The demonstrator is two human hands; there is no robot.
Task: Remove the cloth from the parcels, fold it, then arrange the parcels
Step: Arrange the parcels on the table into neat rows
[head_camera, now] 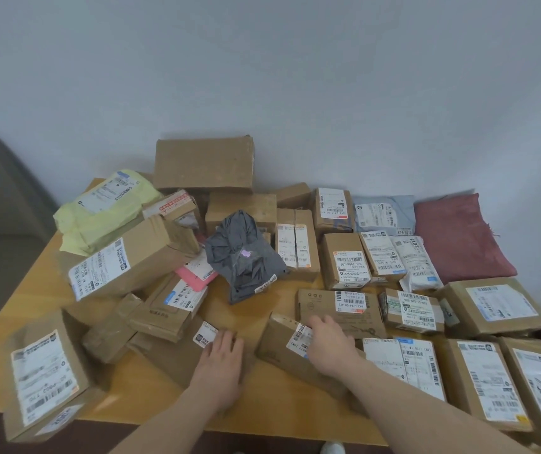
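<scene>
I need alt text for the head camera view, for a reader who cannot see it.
Two bare hands rest on cardboard parcels at the near edge of a wooden table: the left hand on a flat parcel, the right hand on a labelled box. A folded red cloth lies far right.

**Wooden table loaded with parcels**

A wooden table (151,393) against the wall carries cardboard boxes (347,267), a yellow-green mailer bag (98,214), a dark grey poly bag (243,257), a pale blue mailer (383,213) and what looks like a folded maroon cloth (459,237) at the far right.
</scene>
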